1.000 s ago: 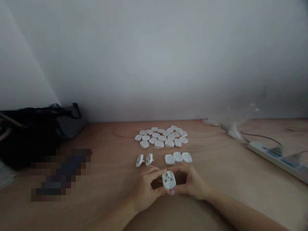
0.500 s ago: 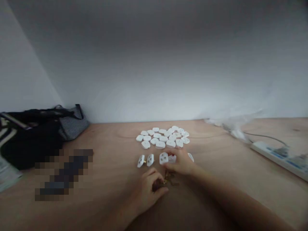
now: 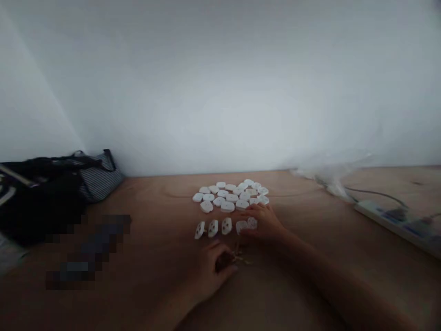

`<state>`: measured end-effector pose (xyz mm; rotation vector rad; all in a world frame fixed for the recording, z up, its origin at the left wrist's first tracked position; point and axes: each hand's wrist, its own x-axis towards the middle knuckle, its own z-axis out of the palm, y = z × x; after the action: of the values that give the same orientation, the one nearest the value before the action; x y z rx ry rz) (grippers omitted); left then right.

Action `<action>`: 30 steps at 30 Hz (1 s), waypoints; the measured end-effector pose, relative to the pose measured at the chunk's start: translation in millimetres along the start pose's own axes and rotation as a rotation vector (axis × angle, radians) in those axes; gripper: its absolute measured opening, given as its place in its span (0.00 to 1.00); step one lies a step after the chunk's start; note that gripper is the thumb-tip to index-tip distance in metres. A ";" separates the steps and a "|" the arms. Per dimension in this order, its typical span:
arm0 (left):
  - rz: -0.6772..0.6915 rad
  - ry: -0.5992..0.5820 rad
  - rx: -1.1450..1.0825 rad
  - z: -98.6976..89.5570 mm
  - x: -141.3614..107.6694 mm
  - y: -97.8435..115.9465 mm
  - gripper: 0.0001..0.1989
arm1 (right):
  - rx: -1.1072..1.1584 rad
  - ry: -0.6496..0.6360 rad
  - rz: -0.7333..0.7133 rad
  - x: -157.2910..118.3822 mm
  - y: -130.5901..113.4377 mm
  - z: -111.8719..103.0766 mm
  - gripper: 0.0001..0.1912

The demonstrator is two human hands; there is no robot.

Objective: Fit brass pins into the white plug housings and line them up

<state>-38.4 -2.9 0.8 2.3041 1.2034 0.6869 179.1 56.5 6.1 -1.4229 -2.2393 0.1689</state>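
In the head view, my left hand (image 3: 214,267) rests on the table with its thumb and forefinger curved apart. Small brass-coloured pins (image 3: 244,260) lie by its fingertips. My right hand (image 3: 266,222) bends its fingers and thumb around a white plug housing (image 3: 252,223); the exact contact is blurred. Another white housing (image 3: 241,227) sits close to the right thumb. Further left, three white plug pieces with holes stand on edge in a row: one left (image 3: 200,230), one middle (image 3: 213,228) and one right (image 3: 226,225).
Several white plug covers (image 3: 227,207) lie grouped behind the row. At the left are a black bag (image 3: 41,202) and a pixelated dark object (image 3: 93,250). A power strip (image 3: 396,225) with a cable and clear plastic (image 3: 334,177) are at right.
The third plug piece has moved left and stands apart from my right hand. That hand has shifted back slightly around another housing. My left hand stays nearly still; the view has darkened.
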 end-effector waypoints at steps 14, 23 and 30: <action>0.053 -0.023 -0.010 3.8 3.6 -1.5 0.05 | -0.016 0.004 -0.064 -9.6 1.6 7.4 0.23; 0.048 -0.008 -0.056 0.8 0.6 0.0 0.05 | 0.143 0.106 -0.117 -50.7 -14.2 -2.0 0.22; -0.041 0.027 -0.018 4.8 4.0 2.3 0.02 | 0.153 -0.001 -0.147 -52.5 -21.8 -1.4 0.24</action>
<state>-32.1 -1.6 -0.7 2.2562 1.2472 0.7131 179.9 0.3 -2.3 -1.1752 -2.2689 0.2852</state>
